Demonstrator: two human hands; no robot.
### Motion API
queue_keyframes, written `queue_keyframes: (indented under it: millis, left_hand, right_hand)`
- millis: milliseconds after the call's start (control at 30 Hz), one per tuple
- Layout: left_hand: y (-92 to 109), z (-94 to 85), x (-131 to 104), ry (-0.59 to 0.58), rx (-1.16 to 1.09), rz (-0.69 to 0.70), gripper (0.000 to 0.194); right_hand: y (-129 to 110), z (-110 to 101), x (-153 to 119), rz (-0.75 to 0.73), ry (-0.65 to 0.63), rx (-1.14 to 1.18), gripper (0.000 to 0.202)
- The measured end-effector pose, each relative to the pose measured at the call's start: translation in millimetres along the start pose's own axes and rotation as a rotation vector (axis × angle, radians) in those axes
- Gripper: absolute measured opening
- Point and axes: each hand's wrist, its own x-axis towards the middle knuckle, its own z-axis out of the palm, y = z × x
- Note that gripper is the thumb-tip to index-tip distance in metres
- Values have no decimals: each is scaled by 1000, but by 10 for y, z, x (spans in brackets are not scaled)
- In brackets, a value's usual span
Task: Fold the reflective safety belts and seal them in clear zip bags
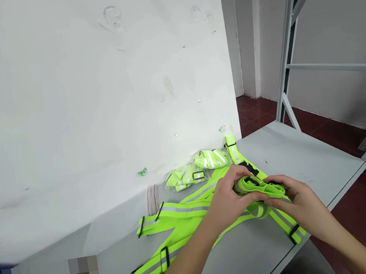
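Between my two hands is a rolled-up reflective strap (259, 187), bright yellow-green with layered folds and some black fittings. My left hand (231, 194) grips its left end, thumb in front and fingers behind. On its right end my right hand (292, 191) is closed, pinching between thumb and fingers. Below and behind them, a pile of loose reflective straps (189, 217) with grey stripes spreads over the grey table (221, 267). Black buckles (164, 258) show at several strap ends. Part of the roll is covered by my fingers.
Against the white wall (94, 100) lie two clear bags (184, 177) with folded straps inside. A flat zip bag (151, 200) with red lines lies left of them. A metal rack frame (289, 53) rises at the table's right end. Red floor tiles (365, 214) show beyond the edge.
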Motion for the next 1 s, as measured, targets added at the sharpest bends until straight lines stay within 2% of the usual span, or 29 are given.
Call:
queue_keyframes:
  millis: [67, 200, 267, 367, 500, 567, 667, 733, 800, 867, 1000]
  left_hand:
    - [34, -47, -18, -25, 37, 2, 44]
    - [172, -171, -75, -147, 219, 43, 74]
    - [228, -230, -109, -223, 322, 87, 66]
    - [242, -279, -162, -263, 408, 179, 41]
    - [147, -267, -240, -175, 431, 373, 30]
    - [93, -262, -278, -115, 442, 417, 30]
    - [48, -299, -334, 1, 459, 343, 37]
    - [50, -346, -370, 53, 456, 265, 59]
    - [81, -383, -403, 51, 441, 210, 74]
    - [140, -392, -423, 45, 453, 165, 65]
    - [284, -336, -418, 72, 527, 145, 29]
  right_hand:
    - [-9, 14, -11, -54, 12, -20, 25]
    - [-17, -2, -45, -297, 24, -94, 23]
    - [-23, -11, -45, -415, 29, -127, 28]
    - [-38, -2, -15, -518, 30, -138, 32]
    - [-46, 40, 39, -576, 50, -193, 34]
    - [-47, 56, 57, -614, 73, -223, 34]
    - [-56, 57, 84, -692, 127, -266, 36]
    - [-62, 47, 105, -750, 153, -293, 38]
    - [-63, 42, 122, -801, 159, -315, 42]
    - [-59, 46, 134, -842, 148, -329, 44]
    - [-48, 69, 150, -879, 125, -349, 47]
